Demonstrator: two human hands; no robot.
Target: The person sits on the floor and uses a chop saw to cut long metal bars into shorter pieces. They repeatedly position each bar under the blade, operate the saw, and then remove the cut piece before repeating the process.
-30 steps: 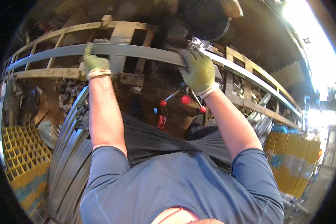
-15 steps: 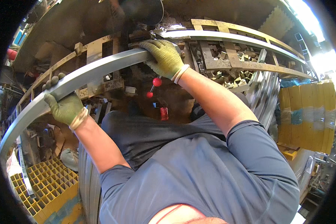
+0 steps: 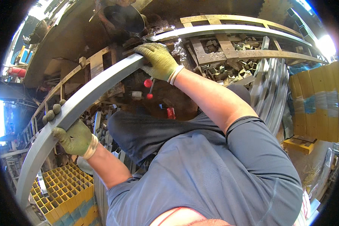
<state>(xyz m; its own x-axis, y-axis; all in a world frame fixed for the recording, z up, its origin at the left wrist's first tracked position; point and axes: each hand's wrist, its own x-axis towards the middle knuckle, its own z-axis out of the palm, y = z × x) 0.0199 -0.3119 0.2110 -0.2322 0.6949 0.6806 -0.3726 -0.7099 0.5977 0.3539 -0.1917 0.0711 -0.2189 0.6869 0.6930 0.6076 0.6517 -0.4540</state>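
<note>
A long grey square metal tube [image 3: 98,84] runs from the middle of the view to the lower left, and its curve may be partly from the lens. My left hand [image 3: 74,138], in a green-yellow work glove, wraps round the tube from below, its fingertips over the far side. My gloved right hand [image 3: 157,60] grips the tube's right end, covering much of it. Beyond that hand, a second shiny metal bar [image 3: 229,28] lies along a wooden frame [image 3: 248,54]. Below the right hand is a lever with red ball knobs [image 3: 148,83].
Many short tube offcuts [image 3: 248,66] lie under the frame. Long metal tubes [image 3: 273,90] are stacked on the right, beside a yellow bundle [image 3: 316,98]. Another yellow bundle [image 3: 66,184] with open square ends stands lower left. A dark round tub [image 3: 124,20] is at the far side.
The held tube has shifted left and nearer at its right end and slants more steeply. Both hands still grip it. The whole view has turned slightly.
</note>
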